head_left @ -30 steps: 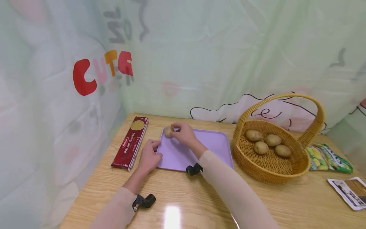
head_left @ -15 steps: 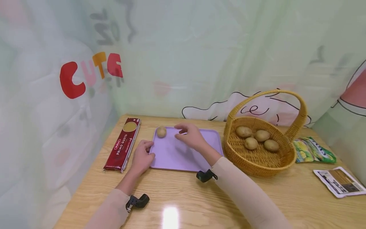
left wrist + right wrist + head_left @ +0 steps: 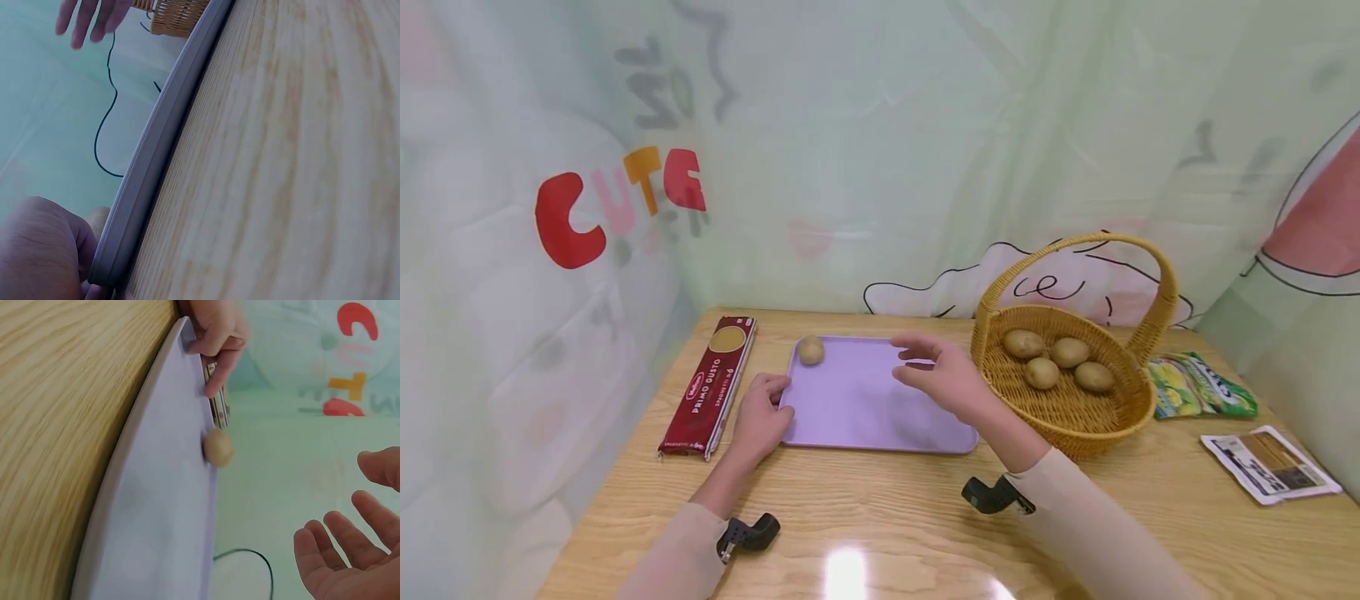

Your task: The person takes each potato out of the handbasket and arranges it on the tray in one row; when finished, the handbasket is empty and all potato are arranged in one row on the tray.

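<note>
A wicker basket (image 3: pixel 1078 435) stands right of a purple tray (image 3: pixel 850 408); the left hand (image 3: pixel 762 419) pinches the tray's left edge, the right hand (image 3: pixel 951 379), loosely spread, hangs above its right side; one potato (image 3: pixel 811 350) sits in the tray's far left corner

lilac rectangular tray (image 3: pixel 865 404): flat | round tan potato (image 3: pixel 810 350): tray's far-left corner | four potatoes (image 3: pixel 1070 352): together in wicker basket (image 3: pixel 1078 411)
</note>
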{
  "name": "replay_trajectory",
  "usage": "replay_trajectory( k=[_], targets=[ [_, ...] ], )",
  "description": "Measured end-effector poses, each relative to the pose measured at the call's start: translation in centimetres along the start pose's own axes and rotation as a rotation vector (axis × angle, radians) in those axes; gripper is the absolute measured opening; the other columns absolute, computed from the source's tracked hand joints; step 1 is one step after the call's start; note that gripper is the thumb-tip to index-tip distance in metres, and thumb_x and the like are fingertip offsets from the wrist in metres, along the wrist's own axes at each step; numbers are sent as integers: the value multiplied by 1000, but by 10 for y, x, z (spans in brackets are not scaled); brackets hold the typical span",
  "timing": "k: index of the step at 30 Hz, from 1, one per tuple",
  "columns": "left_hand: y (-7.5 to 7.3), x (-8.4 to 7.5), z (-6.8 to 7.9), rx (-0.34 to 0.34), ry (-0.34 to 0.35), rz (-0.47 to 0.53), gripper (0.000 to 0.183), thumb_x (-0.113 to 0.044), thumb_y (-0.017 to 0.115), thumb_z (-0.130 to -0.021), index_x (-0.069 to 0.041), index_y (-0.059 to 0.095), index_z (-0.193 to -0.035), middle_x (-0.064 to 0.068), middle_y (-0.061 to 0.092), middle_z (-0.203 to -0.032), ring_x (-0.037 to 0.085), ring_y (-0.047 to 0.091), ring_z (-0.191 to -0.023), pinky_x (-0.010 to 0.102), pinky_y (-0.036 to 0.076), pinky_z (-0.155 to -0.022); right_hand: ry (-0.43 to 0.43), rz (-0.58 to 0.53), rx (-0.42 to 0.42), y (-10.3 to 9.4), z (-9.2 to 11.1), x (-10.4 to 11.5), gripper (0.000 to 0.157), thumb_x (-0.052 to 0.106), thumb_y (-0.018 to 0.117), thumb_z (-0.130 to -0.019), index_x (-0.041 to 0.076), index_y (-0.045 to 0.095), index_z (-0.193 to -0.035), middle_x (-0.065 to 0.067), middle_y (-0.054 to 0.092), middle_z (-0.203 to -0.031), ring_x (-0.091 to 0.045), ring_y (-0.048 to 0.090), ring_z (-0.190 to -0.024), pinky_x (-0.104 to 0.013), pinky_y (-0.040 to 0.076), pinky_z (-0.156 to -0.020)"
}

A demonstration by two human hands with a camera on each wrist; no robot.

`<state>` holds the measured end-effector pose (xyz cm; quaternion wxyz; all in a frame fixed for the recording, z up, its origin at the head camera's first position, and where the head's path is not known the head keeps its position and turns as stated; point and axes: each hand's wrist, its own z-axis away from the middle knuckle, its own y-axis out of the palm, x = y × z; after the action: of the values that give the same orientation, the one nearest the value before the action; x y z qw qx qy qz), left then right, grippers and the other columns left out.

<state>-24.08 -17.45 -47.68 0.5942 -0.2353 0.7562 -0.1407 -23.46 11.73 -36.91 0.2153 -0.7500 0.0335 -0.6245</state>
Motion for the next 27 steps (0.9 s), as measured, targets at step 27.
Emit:
replay_trajectory(
  k=[27],
  targets=[
    [-1,-2,2,20,-22,-16,52,4,59,-72,7,61,-124,12,55,-116,27,58,-101,39,50,-84,161,144,-78,-159,25,17,44,27,66,-92,3,55,-127,0,59,-120,-15,49,-114,-30,39,-95]
  ],
)
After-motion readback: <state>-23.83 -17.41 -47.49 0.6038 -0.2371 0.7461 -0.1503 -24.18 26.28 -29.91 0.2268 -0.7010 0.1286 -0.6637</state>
